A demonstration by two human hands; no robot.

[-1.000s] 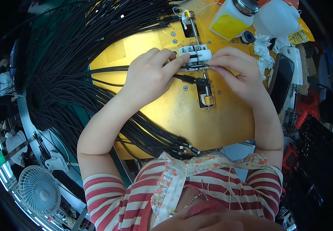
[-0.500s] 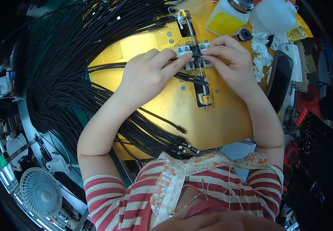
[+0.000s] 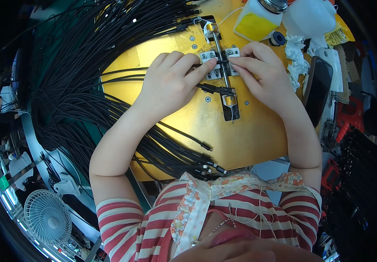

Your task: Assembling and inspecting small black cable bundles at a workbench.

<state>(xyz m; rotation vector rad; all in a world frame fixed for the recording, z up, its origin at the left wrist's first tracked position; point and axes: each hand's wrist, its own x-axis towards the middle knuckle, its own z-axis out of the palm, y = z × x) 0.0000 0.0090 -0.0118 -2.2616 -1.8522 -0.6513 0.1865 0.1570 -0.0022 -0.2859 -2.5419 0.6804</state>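
My left hand (image 3: 169, 81) is closed around several black cables. Its index fingertip presses one cable against the metal fixture (image 3: 210, 56), between two small bolted plates. Below that finger, more cable ends with black connectors (image 3: 217, 90) stick out toward the lower part of the fixture's rod (image 3: 226, 81). On the other side of the fixture, my right hand (image 3: 265, 72) is pinched, thumb and index finger close together beside the pressed cable's end. Whatever sits between those fingertips is too small to make out. Brass-coloured end pieces (image 3: 230, 101) sit on the rod.
The fixture is mounted on a golden board (image 3: 249, 131). Bundled black cables (image 3: 66, 87) cover its left side, with more ends (image 3: 188, 159) near me. A jar with a yellow label (image 3: 258, 22), a white bottle (image 3: 308, 18), crumpled tissue (image 3: 296, 56) and a phone (image 3: 317, 83) lie right.
The two brass-coloured end pieces have shifted inward along the rod, toward the middle of the fixture. My right hand has moved slightly to the right. My left hand stays nearly in place.
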